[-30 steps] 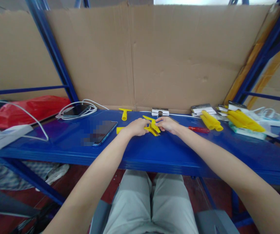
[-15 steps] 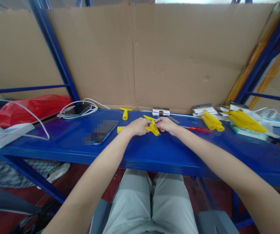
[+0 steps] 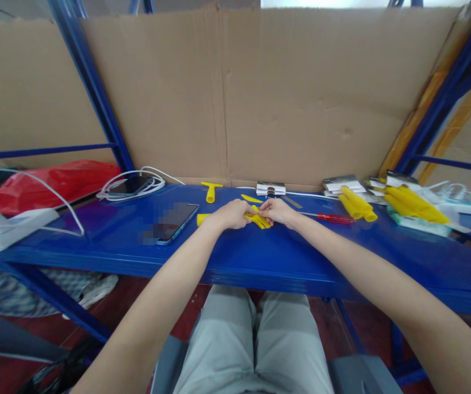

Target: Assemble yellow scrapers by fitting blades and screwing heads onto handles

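Low over the blue table (image 3: 260,257), my left hand (image 3: 234,214) is closed on the left side of a yellow plastic piece (image 3: 260,220). My right hand (image 3: 276,212) pinches the same piece from the right, its fingertips touching near the left ones. Just behind the hands lies a thin yellow strip (image 3: 251,198). A yellow tube end (image 3: 202,219) shows beside my left wrist. Farther back is a yellow T-shaped piece (image 3: 211,191). A screwdriver with a red handle (image 3: 335,219) lies to the right of my right hand.
A phone (image 3: 176,223) lies left of my hands. Coiled white cable (image 3: 153,183) and a red bag (image 3: 55,183) are at the left. A binder clip on white cards (image 3: 270,189) sits at the back. Yellow handles (image 3: 356,203) lie to the right. Cardboard (image 3: 301,98) stands behind.
The yellow piece between my hands has turned and sits lower and flatter. My right fingers have shifted slightly left along it. The thin strip behind shows more fully.
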Motion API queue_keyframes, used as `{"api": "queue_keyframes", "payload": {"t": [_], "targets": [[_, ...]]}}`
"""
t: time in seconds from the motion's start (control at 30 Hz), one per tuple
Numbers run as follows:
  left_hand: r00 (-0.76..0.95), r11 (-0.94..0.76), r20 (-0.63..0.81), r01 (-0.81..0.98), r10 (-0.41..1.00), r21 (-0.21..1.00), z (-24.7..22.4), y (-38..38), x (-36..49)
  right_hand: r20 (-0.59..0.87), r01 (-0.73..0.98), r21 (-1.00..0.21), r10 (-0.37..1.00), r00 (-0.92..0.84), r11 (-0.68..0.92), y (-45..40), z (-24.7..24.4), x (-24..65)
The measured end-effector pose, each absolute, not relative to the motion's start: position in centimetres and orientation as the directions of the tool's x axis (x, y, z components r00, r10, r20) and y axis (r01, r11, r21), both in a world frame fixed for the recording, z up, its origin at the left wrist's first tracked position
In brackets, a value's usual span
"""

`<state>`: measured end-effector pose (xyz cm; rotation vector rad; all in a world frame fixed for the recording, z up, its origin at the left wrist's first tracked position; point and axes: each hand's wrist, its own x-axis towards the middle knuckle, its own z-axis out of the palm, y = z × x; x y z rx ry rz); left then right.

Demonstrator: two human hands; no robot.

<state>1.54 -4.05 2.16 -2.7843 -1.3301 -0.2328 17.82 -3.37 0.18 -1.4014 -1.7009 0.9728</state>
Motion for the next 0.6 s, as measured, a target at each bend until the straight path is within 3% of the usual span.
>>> {"api": "queue_keyframes", "payload": {"t": [0.33,0.6], "targets": [[0.600,-0.611,0.156,0.791,0.784,0.026,2.03,-4.28,1.61,0.043,0.566,-0.810,0.978,-0.203,0.152,-3.49,0.54,18.24],[0.587,-0.598,0.150,0.801,0.795,0.038,1.84,-4.02,1.56,0.063,0.566,-0.805,0.974,-0.218,0.179,-3.04,0.31,18.72]]}}
